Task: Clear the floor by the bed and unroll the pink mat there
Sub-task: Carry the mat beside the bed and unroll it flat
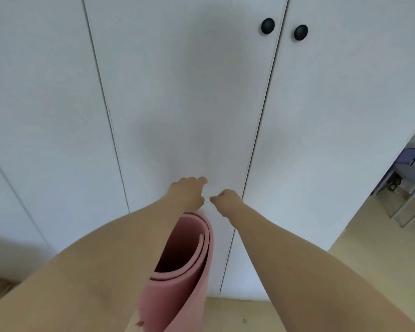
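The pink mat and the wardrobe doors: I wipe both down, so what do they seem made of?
Pink mat: likely soft foam, matte; its thick layers curl loosely at the rolled end. Wardrobe doors: probably painted or laminated board, smooth white, with round black knobs.

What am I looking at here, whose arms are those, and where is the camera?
The camera sits on a person's head and looks forward and down, so the two bare arms reaching out are that person's own. The wide lens bends straight lines. In front stands a white wardrobe with closed doors and two round black knobs. The left hand and the right hand are stretched toward one door, low down, fingers loosely curled; neither visibly holds anything. A rolled-up pink mat shows between the arms, tucked against the left arm, its open end facing the camera. Below is a pale wood floor. At the far right, some metal-legged furniture shows beyond the wardrobe.
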### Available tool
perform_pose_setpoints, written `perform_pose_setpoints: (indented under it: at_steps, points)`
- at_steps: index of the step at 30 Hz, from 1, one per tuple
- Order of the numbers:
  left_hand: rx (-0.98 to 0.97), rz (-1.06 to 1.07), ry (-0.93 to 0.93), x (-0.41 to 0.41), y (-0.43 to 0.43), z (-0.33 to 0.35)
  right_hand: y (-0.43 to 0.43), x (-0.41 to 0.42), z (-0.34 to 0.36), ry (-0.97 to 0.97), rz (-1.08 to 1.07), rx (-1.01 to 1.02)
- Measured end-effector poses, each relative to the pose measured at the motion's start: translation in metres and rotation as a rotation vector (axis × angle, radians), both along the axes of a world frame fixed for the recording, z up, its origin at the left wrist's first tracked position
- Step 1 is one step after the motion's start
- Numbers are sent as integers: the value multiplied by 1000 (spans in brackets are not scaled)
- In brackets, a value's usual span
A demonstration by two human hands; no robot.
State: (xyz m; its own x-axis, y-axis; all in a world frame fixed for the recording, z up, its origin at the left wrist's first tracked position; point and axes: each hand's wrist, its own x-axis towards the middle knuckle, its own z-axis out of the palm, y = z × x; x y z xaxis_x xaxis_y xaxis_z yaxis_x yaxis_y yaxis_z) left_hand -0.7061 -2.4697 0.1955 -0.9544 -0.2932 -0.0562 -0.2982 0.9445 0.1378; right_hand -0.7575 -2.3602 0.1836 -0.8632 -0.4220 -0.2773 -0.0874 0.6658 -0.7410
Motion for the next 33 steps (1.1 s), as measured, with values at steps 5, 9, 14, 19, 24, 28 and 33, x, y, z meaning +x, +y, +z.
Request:
perform_pose_setpoints:
  at_steps: [5,9,14,19,24,28,33]
  points:
    - [108,20,-147,39,0,-66,16,34,-51,-27,116,142]
    - [140,46,-217,67,0,-99,22,56,-84,-30,191,228]
    - [300,87,-222,89,4,-126,29,74,-122,369,369,626]
    - [472,64,-312,106,1,-155,29,85,-147,416,513,730]
    - [282,-93,-358,112,-4,-167,15,87,-159,385,516,708]
    - [142,-193,-328,112,-7,-175,3,85,-156,439,437,655]
    - [-30,-195,-227,109,-15,-183,-7,82,-158,465,409,618]
